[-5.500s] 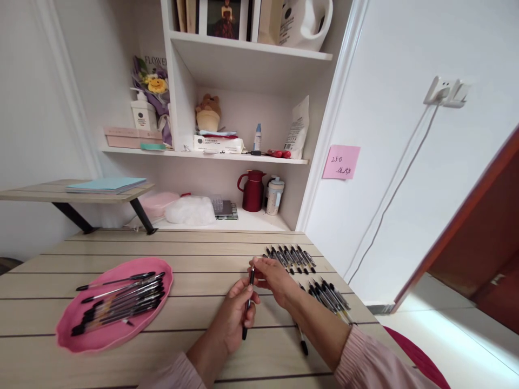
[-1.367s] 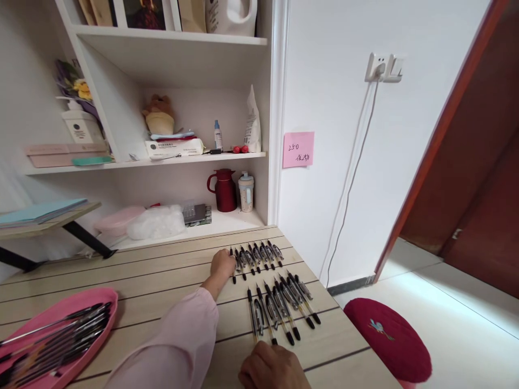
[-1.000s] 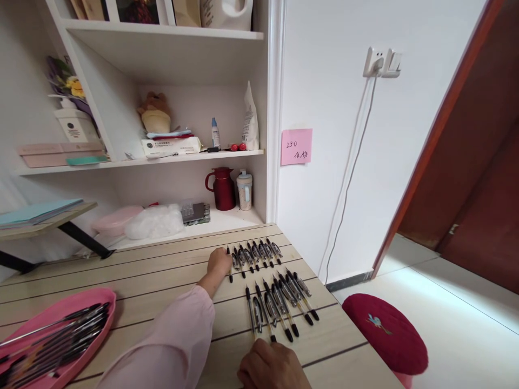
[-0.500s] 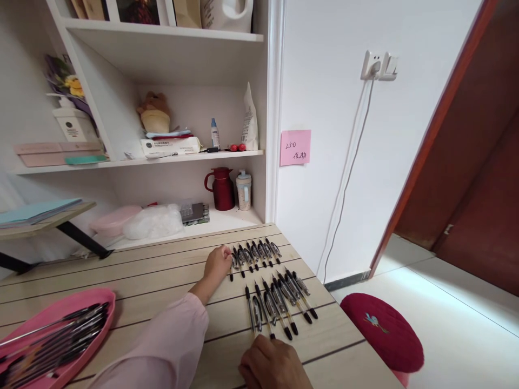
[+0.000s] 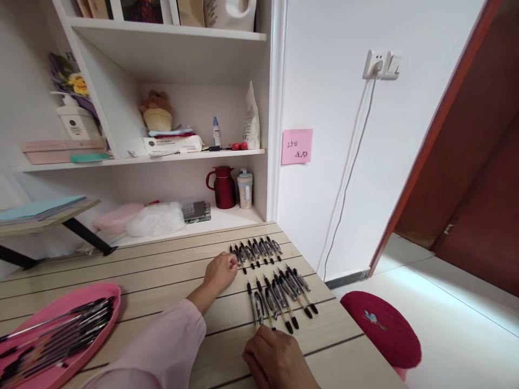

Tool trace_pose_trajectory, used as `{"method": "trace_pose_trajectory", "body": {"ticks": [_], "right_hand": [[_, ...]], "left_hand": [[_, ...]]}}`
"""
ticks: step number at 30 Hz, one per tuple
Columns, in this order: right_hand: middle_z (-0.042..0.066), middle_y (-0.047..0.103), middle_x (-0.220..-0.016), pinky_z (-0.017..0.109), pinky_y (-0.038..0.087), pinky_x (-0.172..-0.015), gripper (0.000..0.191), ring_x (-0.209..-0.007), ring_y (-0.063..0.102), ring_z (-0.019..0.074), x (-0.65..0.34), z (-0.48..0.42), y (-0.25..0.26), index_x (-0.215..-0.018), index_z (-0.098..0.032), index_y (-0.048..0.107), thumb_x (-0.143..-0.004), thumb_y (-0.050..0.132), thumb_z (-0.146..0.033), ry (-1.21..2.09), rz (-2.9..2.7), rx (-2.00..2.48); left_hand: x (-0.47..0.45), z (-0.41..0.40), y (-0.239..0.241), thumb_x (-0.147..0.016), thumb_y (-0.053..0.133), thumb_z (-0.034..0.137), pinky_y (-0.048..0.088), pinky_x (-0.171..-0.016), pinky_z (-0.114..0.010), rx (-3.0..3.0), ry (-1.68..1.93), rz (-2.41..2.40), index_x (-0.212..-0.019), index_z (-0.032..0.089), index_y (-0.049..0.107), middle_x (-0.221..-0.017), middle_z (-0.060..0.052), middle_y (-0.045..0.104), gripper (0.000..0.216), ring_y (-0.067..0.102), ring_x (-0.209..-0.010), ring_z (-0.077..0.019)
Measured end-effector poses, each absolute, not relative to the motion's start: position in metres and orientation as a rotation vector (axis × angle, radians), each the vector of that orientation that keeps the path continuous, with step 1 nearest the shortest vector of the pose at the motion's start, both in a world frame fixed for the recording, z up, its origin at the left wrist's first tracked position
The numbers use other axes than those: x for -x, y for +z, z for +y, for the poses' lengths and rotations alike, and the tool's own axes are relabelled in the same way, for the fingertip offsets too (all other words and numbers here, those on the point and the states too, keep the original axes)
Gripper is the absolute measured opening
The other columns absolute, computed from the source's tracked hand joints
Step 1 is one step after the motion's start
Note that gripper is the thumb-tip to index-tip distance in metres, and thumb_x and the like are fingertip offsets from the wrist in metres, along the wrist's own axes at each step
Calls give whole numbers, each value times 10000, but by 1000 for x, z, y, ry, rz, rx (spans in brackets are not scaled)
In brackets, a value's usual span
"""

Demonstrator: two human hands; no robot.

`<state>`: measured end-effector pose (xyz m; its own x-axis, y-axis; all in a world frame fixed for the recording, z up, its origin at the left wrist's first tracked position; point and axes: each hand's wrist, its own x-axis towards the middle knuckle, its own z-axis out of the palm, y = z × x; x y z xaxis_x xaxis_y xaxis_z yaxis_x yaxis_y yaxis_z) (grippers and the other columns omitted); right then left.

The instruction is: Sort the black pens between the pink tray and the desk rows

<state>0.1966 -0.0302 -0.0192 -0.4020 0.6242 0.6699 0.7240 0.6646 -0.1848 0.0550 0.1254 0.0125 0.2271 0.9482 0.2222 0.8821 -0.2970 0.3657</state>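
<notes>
Pale slatted desk (image 5: 162, 265) across the lower left, with a white shelf unit (image 5: 178, 59) rising behind its far edge. Down on the floor off the desk's right edge, a round red stool (image 5: 381, 332). At the near left corner, a pink tray (image 5: 109, 324) heaped with loose black pens (image 5: 60, 329), partly cut off by the frame.

Close to the right edge, two ranks of black pens laid parallel and slightly slanted: near row of pens (image 5: 279, 297) about midway along that edge, far row of pens (image 5: 256, 251) just beyond it towards the far right corner, a bare strip between them.

Right hand (image 5: 275, 362) at the near edge, back upward, fingers curled under and hidden. Impossible to say whether closed on anything. Knuckles right at the near ends of the near row.

Left hand (image 5: 221, 270), out of a pink sleeve, resting on the desk beside the far row. Knuckles up, fingers bent and bunched, tips against the lower end of the leftmost pen (image 5: 232, 252) there. Cannot tell whether pinching or only touching it.
</notes>
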Motion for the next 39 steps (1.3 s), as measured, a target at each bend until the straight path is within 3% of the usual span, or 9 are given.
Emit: {"method": "trace_pose_trajectory", "body": {"ticks": [7,11,15,22,39], "right_hand": [[6,588,-742,207,345,-573,147,-644,562,113,-205,-31,5,-765,-213,580,-806,443,-175,147,-2127,1388],[22,615,-788,219,333,-584,172,-686,565,129,-215,2,43,-780,-213,608,-812,440,-240,90,-2201,1605],[37,652,-823,223,344,-616,191,-772,575,150,-212,60,59,-763,-202,641,-761,451,-180,66,-2238,1791],[37,678,-846,212,372,-633,197,-807,594,156,-185,117,35,-796,-207,667,-727,487,-169,98,-2232,1910],[72,663,-901,238,393,-662,189,-847,600,193,-163,136,2,-822,-198,660,-733,501,-146,-6,-2279,1964]], "left_hand": [[-10,106,11,-693,479,148,321,-587,-213,-2250,616,1796,-727,203,623,-709,-1,624,158,540,-686,-134],[31,89,4,-679,471,146,290,-534,-216,-2160,612,1859,-676,190,595,-631,5,604,132,524,-616,-133],[51,80,-5,-698,449,146,302,-548,-209,-2127,670,1846,-701,192,578,-618,17,588,137,521,-611,-125],[53,78,-11,-720,456,154,309,-556,-200,-2097,754,1781,-728,196,580,-620,28,578,132,522,-620,-115],[58,81,-18,-712,480,151,285,-551,-209,-2098,798,1716,-742,204,598,-643,26,594,133,514,-619,-112]]}}
